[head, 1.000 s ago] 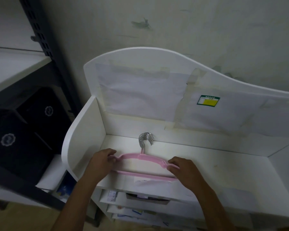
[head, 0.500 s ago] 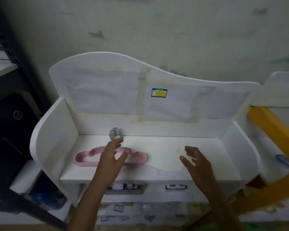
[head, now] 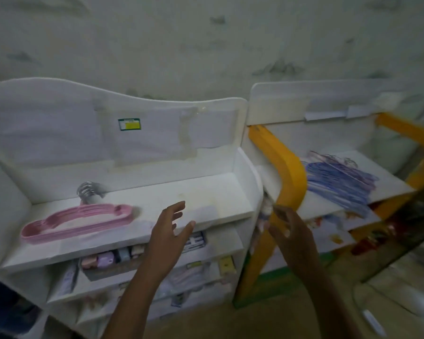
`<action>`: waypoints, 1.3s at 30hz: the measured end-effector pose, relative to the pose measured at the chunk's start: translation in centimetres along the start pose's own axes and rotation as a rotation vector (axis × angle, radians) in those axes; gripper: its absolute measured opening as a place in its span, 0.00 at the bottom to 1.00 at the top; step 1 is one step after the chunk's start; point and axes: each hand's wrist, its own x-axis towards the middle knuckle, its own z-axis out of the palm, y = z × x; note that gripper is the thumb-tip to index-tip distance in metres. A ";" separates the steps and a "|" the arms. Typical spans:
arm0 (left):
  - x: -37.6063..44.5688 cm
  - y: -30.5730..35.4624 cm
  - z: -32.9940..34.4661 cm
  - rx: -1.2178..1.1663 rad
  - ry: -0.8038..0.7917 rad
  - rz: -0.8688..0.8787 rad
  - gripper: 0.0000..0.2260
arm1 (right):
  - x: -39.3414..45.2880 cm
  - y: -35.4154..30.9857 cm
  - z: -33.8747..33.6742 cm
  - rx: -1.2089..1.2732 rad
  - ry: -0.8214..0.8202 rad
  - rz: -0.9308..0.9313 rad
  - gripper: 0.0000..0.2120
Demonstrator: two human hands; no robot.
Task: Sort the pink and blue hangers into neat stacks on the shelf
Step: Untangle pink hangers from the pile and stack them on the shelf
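Left hand (head: pixel 168 231) hovering with fingers spread, holding nothing; right hand (head: pixel 290 231) at 3 o'clock of it, blurred, fingers loosely curled, apparently gripping nothing; white shelf (head: pixel 206 209) carrying pink hangers (head: pixel 76 222) stacked at 9 o'clock; blue hangers (head: pixel 338 184) sprawling at 2 o'clock on the neighbouring shelf (head: pixel 389 177); judging pink stacked, blue pending; needing a reach rightward, gathering and squaring them.

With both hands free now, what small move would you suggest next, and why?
Probably reach the right hand toward the blue hangers on the right-hand shelf. They lie in a loose, fanned pile, while the pink hangers already sit stacked on the left shelf, and the left hand holds nothing either.
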 end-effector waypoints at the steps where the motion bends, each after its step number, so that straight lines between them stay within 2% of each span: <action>1: -0.4 0.6 1.4 -0.010 -0.026 -0.001 0.21 | -0.7 1.0 -1.4 -0.027 0.027 0.002 0.22; 9: -0.7 5.9 10.8 -0.033 -0.168 0.073 0.20 | -3.6 6.4 -10.8 -0.048 0.169 0.095 0.23; 17: 2.4 9.1 20.1 -0.050 -0.301 0.091 0.19 | -4.0 11.8 -15.9 -0.057 0.239 0.207 0.24; 21: 5.5 10.1 25.4 -0.068 -0.345 0.115 0.19 | -1.8 14.0 -18.5 -0.081 0.265 0.240 0.22; 25: 9.6 11.8 29.9 -0.147 -0.399 0.149 0.17 | 2.2 14.7 -21.3 -0.058 0.293 0.248 0.15; 32: 15.2 12.9 36.1 -0.161 -0.463 0.238 0.17 | 7.4 17.5 -23.8 -0.074 0.367 0.270 0.16; 39: 18.1 12.9 40.7 -0.145 -0.476 0.183 0.17 | 9.9 21.1 -25.4 -0.132 0.375 0.269 0.20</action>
